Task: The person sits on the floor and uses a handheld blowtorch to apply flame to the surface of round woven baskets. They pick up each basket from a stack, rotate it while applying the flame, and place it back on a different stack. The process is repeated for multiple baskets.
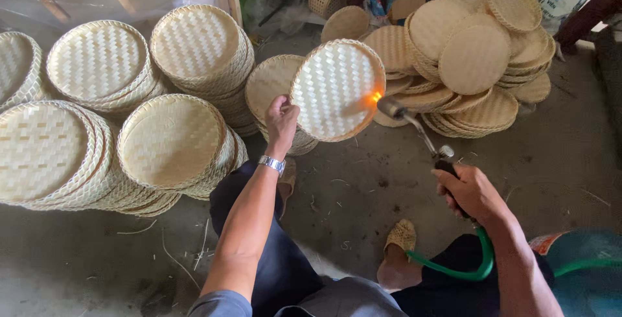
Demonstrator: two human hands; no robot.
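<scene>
My left hand (281, 120) grips the lower left rim of a round woven bamboo tray (337, 89) and holds it tilted up on edge, its inside facing me. My right hand (472, 190) is shut on the handle of a gas torch (414, 126) fed by a green hose (476, 268). The torch's metal nozzle points at the tray's right rim, where a small orange flame (375, 96) touches the weave. A silver watch sits on my left wrist. My legs in dark trousers and a woven sandal (402, 234) show below.
Stacks of the same woven trays (172, 142) fill the left side, and another stack (272, 80) stands behind the held tray. A loose pile of flat woven discs (473, 58) lies at the back right. The floor is bare concrete with scattered bamboo slivers. A teal object (583, 271) is at bottom right.
</scene>
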